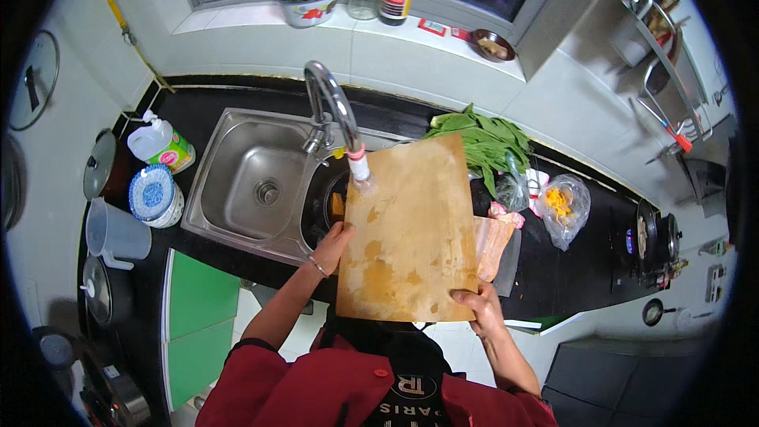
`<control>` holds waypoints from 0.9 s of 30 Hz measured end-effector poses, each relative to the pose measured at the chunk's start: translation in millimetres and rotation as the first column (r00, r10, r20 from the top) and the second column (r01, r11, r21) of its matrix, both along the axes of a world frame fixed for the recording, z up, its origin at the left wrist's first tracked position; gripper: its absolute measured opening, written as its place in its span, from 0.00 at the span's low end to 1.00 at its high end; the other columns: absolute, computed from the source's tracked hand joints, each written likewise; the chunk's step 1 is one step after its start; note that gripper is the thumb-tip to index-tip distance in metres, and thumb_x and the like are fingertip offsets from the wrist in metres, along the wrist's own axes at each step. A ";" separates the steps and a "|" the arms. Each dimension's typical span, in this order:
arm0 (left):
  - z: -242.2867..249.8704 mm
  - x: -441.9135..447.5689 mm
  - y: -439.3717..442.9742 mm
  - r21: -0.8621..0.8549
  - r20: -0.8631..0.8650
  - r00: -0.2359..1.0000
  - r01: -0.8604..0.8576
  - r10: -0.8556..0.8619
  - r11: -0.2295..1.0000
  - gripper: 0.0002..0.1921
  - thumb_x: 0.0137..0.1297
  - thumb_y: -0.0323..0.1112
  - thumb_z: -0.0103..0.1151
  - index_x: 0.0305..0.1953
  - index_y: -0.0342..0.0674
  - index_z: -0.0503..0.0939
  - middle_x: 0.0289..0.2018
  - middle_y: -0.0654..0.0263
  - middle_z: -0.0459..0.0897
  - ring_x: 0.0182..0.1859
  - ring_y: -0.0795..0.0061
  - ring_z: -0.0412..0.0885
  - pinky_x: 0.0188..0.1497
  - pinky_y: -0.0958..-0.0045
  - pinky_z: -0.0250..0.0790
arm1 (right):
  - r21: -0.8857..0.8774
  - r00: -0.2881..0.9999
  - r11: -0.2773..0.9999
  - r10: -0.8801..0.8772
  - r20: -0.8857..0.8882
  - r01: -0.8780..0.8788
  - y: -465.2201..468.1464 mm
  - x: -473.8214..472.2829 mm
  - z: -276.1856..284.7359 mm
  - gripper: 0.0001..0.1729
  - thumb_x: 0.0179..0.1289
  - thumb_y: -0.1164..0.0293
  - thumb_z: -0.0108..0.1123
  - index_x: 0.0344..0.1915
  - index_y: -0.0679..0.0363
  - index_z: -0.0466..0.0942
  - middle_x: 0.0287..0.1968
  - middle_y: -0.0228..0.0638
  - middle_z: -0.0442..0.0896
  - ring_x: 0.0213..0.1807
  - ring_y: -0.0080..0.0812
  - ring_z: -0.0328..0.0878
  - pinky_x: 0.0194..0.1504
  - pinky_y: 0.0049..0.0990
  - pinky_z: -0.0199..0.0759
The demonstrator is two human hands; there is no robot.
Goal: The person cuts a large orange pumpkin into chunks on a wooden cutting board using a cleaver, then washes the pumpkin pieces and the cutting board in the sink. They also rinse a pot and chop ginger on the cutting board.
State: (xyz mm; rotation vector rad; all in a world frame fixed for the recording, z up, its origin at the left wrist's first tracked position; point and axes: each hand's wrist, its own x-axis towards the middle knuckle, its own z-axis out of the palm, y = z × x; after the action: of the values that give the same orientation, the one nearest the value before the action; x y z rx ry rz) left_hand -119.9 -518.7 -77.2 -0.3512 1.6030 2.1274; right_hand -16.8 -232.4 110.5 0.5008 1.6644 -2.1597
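A large wooden cutting board, blotched with wet patches, is held up between my two hands over the sink's right side. My left hand grips its left edge. At the lower right corner my right hand holds it with the thumb on top. The chrome faucet arches over, its white and pink nozzle just above the board's upper left part. Behind the board, a dark basin or pan in the right bowl is mostly hidden.
Leafy greens, a slab of meat and a plastic bag with orange pieces lie to the right. A pan stands over a lit burner. Left are the steel sink bowl, a soap bottle, stacked bowls and a plastic jug.
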 end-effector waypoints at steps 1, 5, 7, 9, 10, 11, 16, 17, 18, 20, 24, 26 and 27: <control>-16.0 0.5 -2.3 -0.138 -0.083 0.996 -0.033 0.022 0.990 0.21 0.67 0.46 0.40 0.54 0.37 0.64 0.46 0.57 0.71 0.47 0.63 0.73 0.47 0.65 0.67 | -0.015 1.000 1.000 0.004 0.011 -0.004 -7.2 -0.8 -8.9 0.23 0.46 0.77 0.58 0.46 0.71 0.71 0.41 0.40 0.78 0.40 0.29 0.75 0.44 0.25 0.68; 0.7 -29.0 -6.4 -0.789 -0.222 0.931 0.003 -0.289 0.614 0.23 0.65 0.42 0.39 0.57 0.35 0.61 0.58 0.50 0.60 0.57 0.54 0.65 0.56 0.62 0.60 | -0.038 0.998 0.998 0.044 0.034 -0.043 -22.4 -2.2 -39.5 0.23 0.47 0.77 0.58 0.47 0.71 0.71 0.42 0.40 0.78 0.41 0.29 0.75 0.45 0.26 0.68; -2.3 -46.3 1.1 -0.775 -0.504 0.844 -0.348 -0.183 0.528 0.25 0.64 0.40 0.38 0.60 0.35 0.59 0.63 0.48 0.53 0.63 0.52 0.59 0.62 0.60 0.54 | -0.081 0.998 0.995 0.052 0.030 -0.049 -28.0 -8.5 -52.5 0.23 0.47 0.77 0.57 0.47 0.71 0.71 0.42 0.40 0.78 0.42 0.30 0.76 0.46 0.27 0.68; 4.9 -73.3 8.7 -0.892 -0.395 0.832 -0.247 -0.389 0.378 0.28 0.63 0.40 0.40 0.62 0.36 0.55 0.64 0.49 0.52 0.66 0.55 0.51 0.66 0.61 0.45 | -0.133 0.999 0.991 0.029 0.027 -0.026 -28.8 -14.6 -72.8 0.23 0.48 0.78 0.57 0.48 0.71 0.71 0.44 0.39 0.78 0.44 0.31 0.76 0.47 0.28 0.69; 9.9 -87.1 12.0 -0.936 -0.325 0.815 -0.204 -0.479 0.288 0.29 0.62 0.40 0.40 0.64 0.36 0.53 0.65 0.50 0.52 0.68 0.56 0.48 0.67 0.61 0.41 | -0.157 0.999 0.988 0.023 0.028 -0.018 -29.2 -18.6 -80.7 0.24 0.48 0.77 0.58 0.48 0.71 0.70 0.44 0.39 0.78 0.44 0.31 0.76 0.48 0.28 0.69; 16.9 -99.8 15.3 -0.951 -0.270 0.806 -0.137 -0.527 0.279 0.32 0.60 0.40 0.43 0.65 0.37 0.50 0.65 0.53 0.51 0.69 0.58 0.43 0.69 0.60 0.32 | -0.169 1.000 0.986 0.002 0.027 0.003 -31.3 -23.4 -85.9 0.23 0.49 0.77 0.58 0.48 0.70 0.70 0.44 0.39 0.78 0.44 0.31 0.76 0.48 0.28 0.69; 1.7 -153.8 31.9 -0.956 -0.210 0.745 -0.020 -0.633 0.294 0.32 0.63 0.50 0.40 0.65 0.41 0.53 0.66 0.55 0.51 0.69 0.58 0.44 0.69 0.59 0.35 | -0.210 0.999 0.977 -0.025 0.028 0.030 -45.5 -48.6 -118.5 0.23 0.49 0.76 0.59 0.48 0.69 0.70 0.42 0.38 0.79 0.43 0.30 0.76 0.47 0.27 0.69; -4.2 -151.8 37.8 -0.930 -0.267 0.738 -0.029 -0.619 0.367 0.31 0.63 0.50 0.40 0.65 0.41 0.53 0.66 0.56 0.51 0.69 0.57 0.44 0.69 0.59 0.35 | -0.200 1.000 0.980 -0.016 0.023 0.021 -51.6 -54.5 -120.9 0.23 0.49 0.76 0.59 0.47 0.69 0.71 0.42 0.38 0.79 0.43 0.30 0.76 0.47 0.27 0.69; 7.0 -144.2 47.9 -0.927 -0.292 0.668 -0.022 -0.684 0.374 0.31 0.64 0.48 0.40 0.65 0.42 0.53 0.67 0.57 0.50 0.69 0.57 0.44 0.69 0.58 0.34 | -0.191 0.999 0.981 -0.026 0.024 0.030 -56.1 -56.3 -122.5 0.22 0.49 0.76 0.59 0.47 0.69 0.71 0.42 0.38 0.79 0.43 0.31 0.76 0.47 0.27 0.70; 18.6 -123.2 61.3 -0.900 -0.424 0.509 -0.145 -0.749 0.411 0.31 0.62 0.48 0.42 0.64 0.41 0.55 0.65 0.57 0.53 0.68 0.57 0.47 0.67 0.58 0.38 | -0.196 0.999 0.980 -0.040 0.037 0.047 -64.6 -59.0 -127.7 0.22 0.49 0.76 0.59 0.47 0.68 0.71 0.42 0.38 0.79 0.43 0.31 0.76 0.46 0.27 0.70; 26.6 -82.3 39.0 -0.868 -0.486 0.256 -0.257 -0.836 0.425 0.31 0.60 0.49 0.45 0.62 0.41 0.58 0.62 0.56 0.60 0.64 0.57 0.56 0.66 0.59 0.46 | -0.244 0.993 0.964 -0.091 0.078 0.108 -65.6 -59.4 -141.8 0.22 0.49 0.76 0.59 0.47 0.67 0.71 0.42 0.37 0.79 0.42 0.31 0.76 0.47 0.28 0.70; 22.6 -92.6 12.3 -0.935 -0.355 0.409 -0.156 -0.841 0.319 0.30 0.62 0.49 0.43 0.63 0.44 0.57 0.64 0.56 0.57 0.66 0.56 0.52 0.67 0.57 0.41 | -0.267 0.991 0.957 -0.091 0.095 0.113 -68.7 -56.1 -145.9 0.22 0.49 0.76 0.59 0.48 0.67 0.71 0.42 0.37 0.79 0.43 0.31 0.76 0.48 0.28 0.69; 6.3 -112.0 6.2 -0.961 -0.265 0.570 -0.093 -0.778 0.259 0.31 0.62 0.50 0.42 0.64 0.45 0.56 0.65 0.56 0.54 0.67 0.56 0.48 0.67 0.55 0.37 | -0.267 0.991 0.957 -0.088 0.099 0.112 -71.4 -55.4 -148.7 0.23 0.50 0.77 0.59 0.48 0.67 0.70 0.43 0.37 0.79 0.43 0.31 0.76 0.48 0.29 0.69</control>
State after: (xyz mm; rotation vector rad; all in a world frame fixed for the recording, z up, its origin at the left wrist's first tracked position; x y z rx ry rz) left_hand -231.9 -512.5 -70.9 0.7117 2.8949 0.6198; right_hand -72.1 -303.8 -38.2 0.5977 1.2945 -2.3567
